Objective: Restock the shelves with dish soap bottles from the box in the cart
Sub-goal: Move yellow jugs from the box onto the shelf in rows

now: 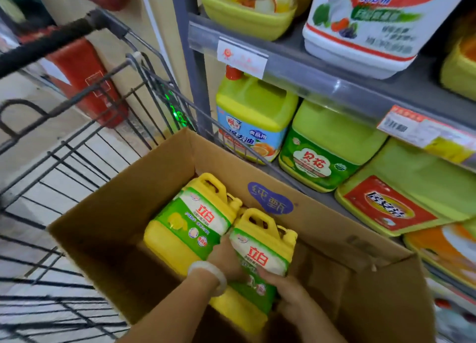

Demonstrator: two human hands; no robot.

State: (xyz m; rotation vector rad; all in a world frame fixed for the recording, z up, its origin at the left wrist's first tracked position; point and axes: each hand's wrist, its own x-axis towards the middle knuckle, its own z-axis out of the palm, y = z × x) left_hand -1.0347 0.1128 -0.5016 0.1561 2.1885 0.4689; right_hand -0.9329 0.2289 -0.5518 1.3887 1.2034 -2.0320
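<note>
An open cardboard box (123, 214) sits in the wire cart (77, 147). Two yellow dish soap bottles with green and white labels lie in it. The left bottle (190, 221) rests against the box's inside. Both my hands grip the right bottle (260, 255): my left hand (226, 257), with a pale bangle on the wrist, holds its left side, and my right hand (286, 288) wraps its lower right side. The bottle is tilted, its handle pointing away from me.
Grey shelves (322, 82) to the right hold large yellow, green and white detergent jugs, with price tags on the rails. A red fire extinguisher box (87, 80) stands on the floor beyond the cart's black handle (46, 41).
</note>
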